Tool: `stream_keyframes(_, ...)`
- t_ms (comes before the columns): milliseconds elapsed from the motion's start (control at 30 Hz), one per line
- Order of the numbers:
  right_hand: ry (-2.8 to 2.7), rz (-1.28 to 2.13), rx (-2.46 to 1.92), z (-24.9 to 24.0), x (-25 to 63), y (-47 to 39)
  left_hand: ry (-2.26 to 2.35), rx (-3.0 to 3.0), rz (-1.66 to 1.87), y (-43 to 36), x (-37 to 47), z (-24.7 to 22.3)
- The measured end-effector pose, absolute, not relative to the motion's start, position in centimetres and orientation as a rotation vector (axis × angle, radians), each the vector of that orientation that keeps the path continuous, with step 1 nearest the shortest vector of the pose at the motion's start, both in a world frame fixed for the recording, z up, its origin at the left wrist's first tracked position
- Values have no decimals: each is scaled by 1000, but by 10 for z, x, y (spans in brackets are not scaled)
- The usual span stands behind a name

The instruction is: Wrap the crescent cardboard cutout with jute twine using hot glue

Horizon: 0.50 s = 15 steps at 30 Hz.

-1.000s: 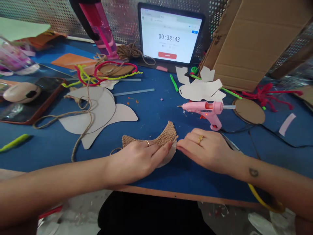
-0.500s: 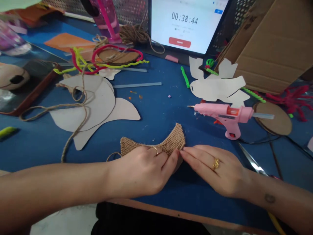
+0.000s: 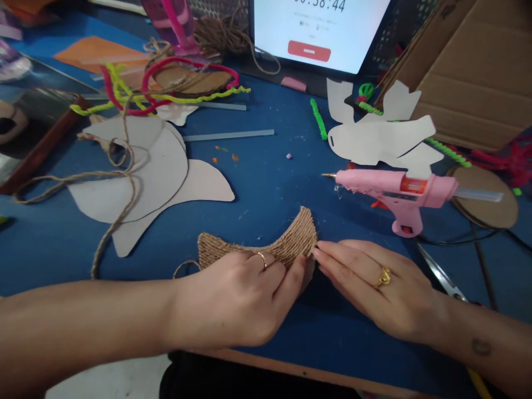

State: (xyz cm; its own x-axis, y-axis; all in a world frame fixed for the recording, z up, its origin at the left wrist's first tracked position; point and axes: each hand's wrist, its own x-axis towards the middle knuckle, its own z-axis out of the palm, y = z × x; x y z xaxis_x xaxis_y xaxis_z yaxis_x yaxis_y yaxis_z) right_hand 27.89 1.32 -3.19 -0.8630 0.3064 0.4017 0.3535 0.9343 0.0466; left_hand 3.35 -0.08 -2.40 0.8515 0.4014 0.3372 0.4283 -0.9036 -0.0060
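A crescent-shaped piece covered in rows of jute twine (image 3: 297, 235) lies on the blue table, curving up at both ends. My left hand (image 3: 236, 293) is closed over its middle and lower edge, with the index fingertip pressing near the right end. Pale backing shows under that fingertip. My right hand (image 3: 374, 282) has its fingers held together, their tips pinching the crescent's right edge; whether a twine end is between them is hidden. A small loop of twine (image 3: 185, 267) sticks out at the left.
A pink glue gun (image 3: 399, 188) lies right of the crescent, with scissors (image 3: 443, 274) beside my right wrist. White paper cutouts (image 3: 378, 138) and grey-white shapes (image 3: 145, 177) lie farther back. Behind stand a screen (image 3: 316, 33) and a cardboard box (image 3: 465, 72).
The view has shifted slightly, so the background things sit higher and spread outward. Both hands stay on the crescent, with little visible movement against it.
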Motion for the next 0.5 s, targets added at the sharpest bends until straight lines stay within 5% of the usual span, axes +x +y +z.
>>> stream_keyframes(500,-2744,-183,-478,-29,277,14,-727,-2899,-536,-5,32,-33)
